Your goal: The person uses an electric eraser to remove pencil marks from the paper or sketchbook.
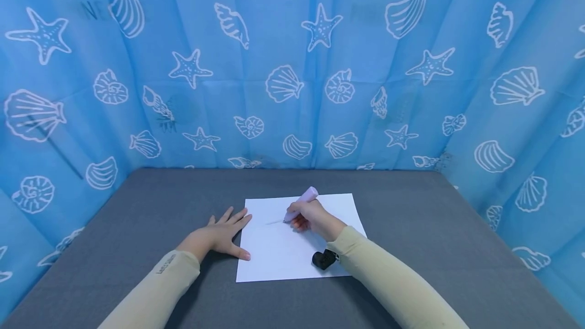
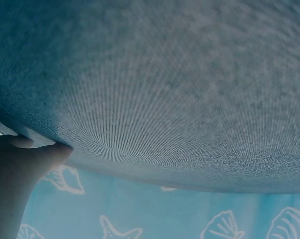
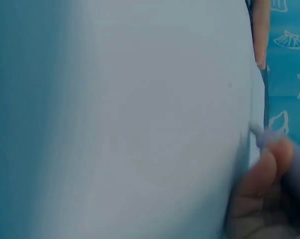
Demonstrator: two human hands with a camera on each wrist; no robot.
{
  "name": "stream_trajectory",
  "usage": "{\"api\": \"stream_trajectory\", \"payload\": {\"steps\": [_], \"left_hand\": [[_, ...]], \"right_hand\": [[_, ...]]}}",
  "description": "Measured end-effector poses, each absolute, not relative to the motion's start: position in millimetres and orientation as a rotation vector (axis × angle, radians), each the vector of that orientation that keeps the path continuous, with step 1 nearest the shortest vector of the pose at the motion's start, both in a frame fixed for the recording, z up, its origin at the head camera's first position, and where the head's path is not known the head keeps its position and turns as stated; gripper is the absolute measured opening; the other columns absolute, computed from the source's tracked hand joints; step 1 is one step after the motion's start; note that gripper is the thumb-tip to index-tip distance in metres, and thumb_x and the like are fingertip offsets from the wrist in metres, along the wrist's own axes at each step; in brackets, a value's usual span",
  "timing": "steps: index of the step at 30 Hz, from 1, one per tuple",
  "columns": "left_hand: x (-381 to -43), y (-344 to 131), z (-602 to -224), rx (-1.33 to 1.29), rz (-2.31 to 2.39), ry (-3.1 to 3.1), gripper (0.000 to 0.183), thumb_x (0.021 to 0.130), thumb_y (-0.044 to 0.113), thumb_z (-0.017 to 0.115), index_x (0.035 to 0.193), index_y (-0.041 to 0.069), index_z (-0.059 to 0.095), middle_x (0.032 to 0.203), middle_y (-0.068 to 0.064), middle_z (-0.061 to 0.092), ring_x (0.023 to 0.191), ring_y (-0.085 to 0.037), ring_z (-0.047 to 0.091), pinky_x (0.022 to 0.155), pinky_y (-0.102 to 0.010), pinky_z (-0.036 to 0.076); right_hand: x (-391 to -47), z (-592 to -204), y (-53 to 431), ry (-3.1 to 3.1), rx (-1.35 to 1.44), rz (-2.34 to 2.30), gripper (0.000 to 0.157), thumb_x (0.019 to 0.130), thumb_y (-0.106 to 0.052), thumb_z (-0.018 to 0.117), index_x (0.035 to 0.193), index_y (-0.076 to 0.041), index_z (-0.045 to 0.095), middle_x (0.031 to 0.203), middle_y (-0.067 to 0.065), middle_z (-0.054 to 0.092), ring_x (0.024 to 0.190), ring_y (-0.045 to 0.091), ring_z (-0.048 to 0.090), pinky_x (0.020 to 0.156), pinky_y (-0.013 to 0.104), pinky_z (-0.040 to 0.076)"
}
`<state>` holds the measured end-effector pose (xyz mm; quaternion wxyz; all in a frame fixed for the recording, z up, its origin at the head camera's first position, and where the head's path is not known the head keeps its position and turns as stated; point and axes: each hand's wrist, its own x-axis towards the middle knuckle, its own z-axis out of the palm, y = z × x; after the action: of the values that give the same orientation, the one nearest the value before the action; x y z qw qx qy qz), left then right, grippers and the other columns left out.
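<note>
A sheet of white paper (image 1: 279, 258) lies on the grey tabletop. My right hand (image 1: 317, 217) grips a thick lavender pen (image 1: 308, 195), tilted with its narrow tip down at the paper. From that tip a short, faint line (image 1: 274, 223) runs leftward across the sheet. In the right wrist view, thumb and fingertips close round the pen (image 3: 293, 157) near its tip. My left hand (image 1: 219, 236) lies flat with its fingers spread, fingertips and thumb over the left edge of the paper. The left wrist view catches only part of this hand (image 2: 15, 169), at the lower left.
Grey cloth covers the table (image 1: 411, 217) around the sheet. Behind and along both sides hangs a blue curtain (image 1: 283, 116) with white shells and starfish. A small black device (image 1: 323, 259) on the right wrist hangs over the paper's lower right part.
</note>
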<state>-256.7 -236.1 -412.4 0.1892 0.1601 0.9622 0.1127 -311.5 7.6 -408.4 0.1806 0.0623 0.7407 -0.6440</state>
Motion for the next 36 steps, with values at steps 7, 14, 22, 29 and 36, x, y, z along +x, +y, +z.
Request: {"api": "stream_trajectory", "payload": {"steps": [7,14,22,29,36], "left_hand": [[-257.1,-235.4,-411.5,0.451,0.316,2.703,0.112,0.073,0.068,0.071,0.157,0.015,0.019,0.163,-0.009,0.008,0.146,-0.042,-0.001,0.107,-0.071,0.002],[-257.1,-236.5,-411.7,0.441,0.319,2.709,0.112,0.073,0.068,0.071,0.157,0.015,0.019,0.163,-0.008,0.007,0.146,-0.041,-0.001,0.107,-0.07,0.002],[-255.8,-237.2,-413.3,0.44,0.339,2.707,0.111,0.074,0.066,0.072,0.156,0.015,0.02,0.163,-0.008,0.008,0.146,-0.041,0.0,0.107,-0.07,0.002],[-254.4,-238.0,-414.6,0.442,0.347,2.709,0.11,0.074,0.066,0.072,0.156,0.015,0.02,0.163,-0.008,0.008,0.146,-0.042,0.001,0.107,-0.07,0.003],[-255.5,-236.1,-412.6,0.456,0.344,2.705,0.111,0.074,0.065,0.072,0.156,0.014,0.019,0.163,-0.009,0.007,0.146,-0.042,0.0,0.107,-0.07,0.002]], "right_hand": [[-313.1,-408.9,8.6,2.096,0.197,-1.813,0.022,0.087,-0.01,0.064,0.102,0.005,0.058,0.064,0.009,0.057,0.048,0.013,0.052,0.047,0.022,0.047],[-313.3,-407.6,9.7,2.097,0.16,-1.791,0.023,0.088,-0.011,0.065,0.102,0.005,0.059,0.066,0.01,0.058,0.05,0.013,0.053,0.048,0.022,0.047],[-311.4,-410.2,8.0,2.101,0.139,-1.78,0.02,0.087,-0.011,0.065,0.098,0.005,0.06,0.063,0.009,0.057,0.048,0.013,0.052,0.047,0.023,0.048],[-311.1,-412.2,7.9,2.081,0.172,-1.834,0.019,0.085,-0.009,0.062,0.097,0.006,0.06,0.063,0.009,0.058,0.048,0.013,0.053,0.048,0.023,0.049],[-312.7,-410.8,7.8,2.083,0.225,-1.874,0.021,0.085,-0.009,0.063,0.099,0.005,0.058,0.062,0.009,0.057,0.046,0.012,0.052,0.047,0.022,0.048]]}}
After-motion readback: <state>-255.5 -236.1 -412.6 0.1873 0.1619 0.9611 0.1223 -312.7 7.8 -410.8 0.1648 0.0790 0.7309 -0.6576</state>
